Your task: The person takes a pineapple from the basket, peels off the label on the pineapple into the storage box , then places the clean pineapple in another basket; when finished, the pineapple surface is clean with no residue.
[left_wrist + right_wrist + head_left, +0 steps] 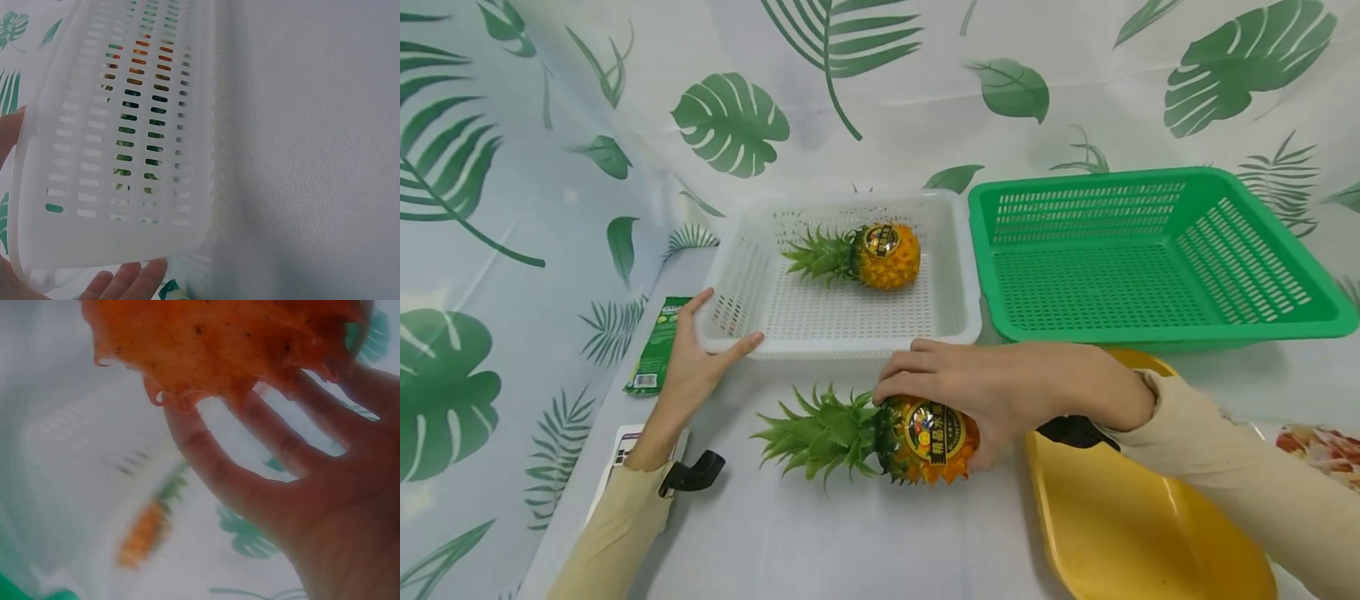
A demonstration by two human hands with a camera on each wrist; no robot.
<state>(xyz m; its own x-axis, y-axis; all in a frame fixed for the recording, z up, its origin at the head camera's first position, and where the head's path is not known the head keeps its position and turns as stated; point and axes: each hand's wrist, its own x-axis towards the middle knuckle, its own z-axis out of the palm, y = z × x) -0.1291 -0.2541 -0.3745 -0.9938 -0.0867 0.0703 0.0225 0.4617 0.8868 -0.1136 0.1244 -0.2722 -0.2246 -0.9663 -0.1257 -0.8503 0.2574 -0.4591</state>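
My right hand [992, 383] holds a pineapple [898, 437] by its orange lower end, in front of the white basket [835, 346]. Its leafy crown points left, and a black-and-gold label faces up. In the right wrist view the fingers of my right hand [331, 487] spread around the orange base of the pineapple [219, 350]. At the basket's front left corner, my left hand [696, 367] grips the rim, thumb along the front edge. A second pineapple [891, 258] lies inside the basket; its colours show through the slotted wall [81, 244] in the left wrist view.
A green basket [1150, 335] stands to the right of the white one. A yellow basin [1135, 525] sits below my right forearm. On the left lie a green packet [655, 358] and a partly covered white item [625, 437]. Patterned packaging [1322, 450] shows at far right.
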